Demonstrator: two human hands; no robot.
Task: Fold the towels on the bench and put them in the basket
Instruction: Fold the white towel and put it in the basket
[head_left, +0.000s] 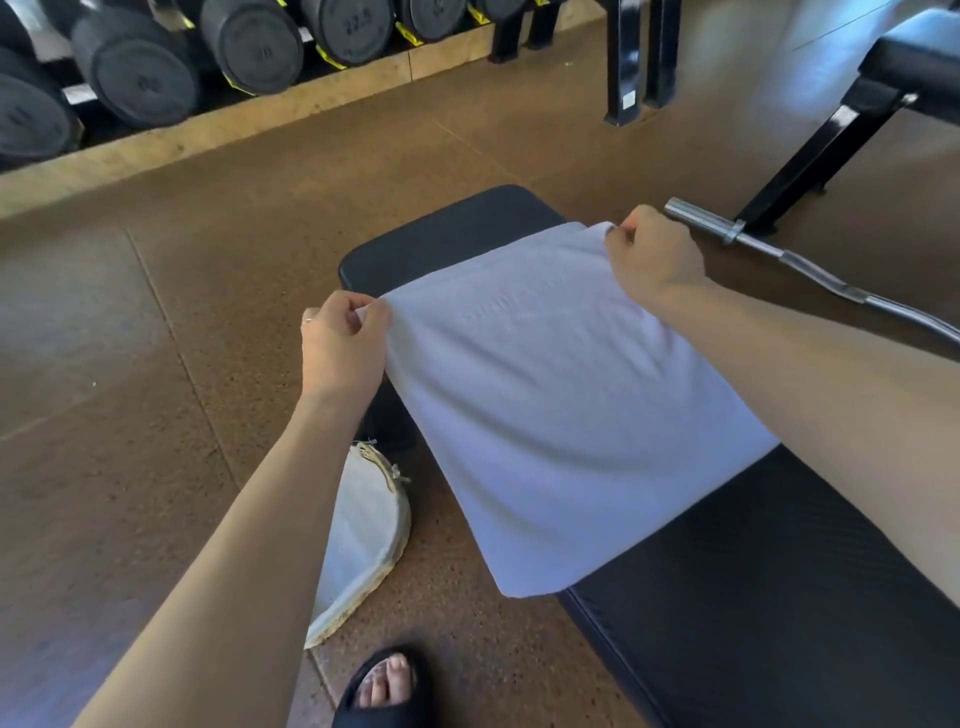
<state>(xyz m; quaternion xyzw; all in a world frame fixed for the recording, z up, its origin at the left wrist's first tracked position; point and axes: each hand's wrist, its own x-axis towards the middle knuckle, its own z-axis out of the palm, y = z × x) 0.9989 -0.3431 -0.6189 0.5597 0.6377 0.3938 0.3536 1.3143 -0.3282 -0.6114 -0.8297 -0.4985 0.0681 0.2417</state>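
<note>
A white towel (550, 405) lies across the black padded bench (779, 597), its near-left part hanging over the bench's left side. My left hand (340, 348) pinches the towel's far-left corner, lifted a little above the bench edge. My right hand (654, 254) pinches the far-right corner near the bench's far end. A pale woven basket (363, 540) sits on the floor left of the bench, partly hidden behind my left forearm.
A chrome barbell (810, 270) lies on the floor right of the bench. Black dumbbells (140, 67) line a rack at the back left. A second bench (883, 88) and black frame posts (639, 57) stand at the back right. My sandalled foot (387, 691) is by the bench.
</note>
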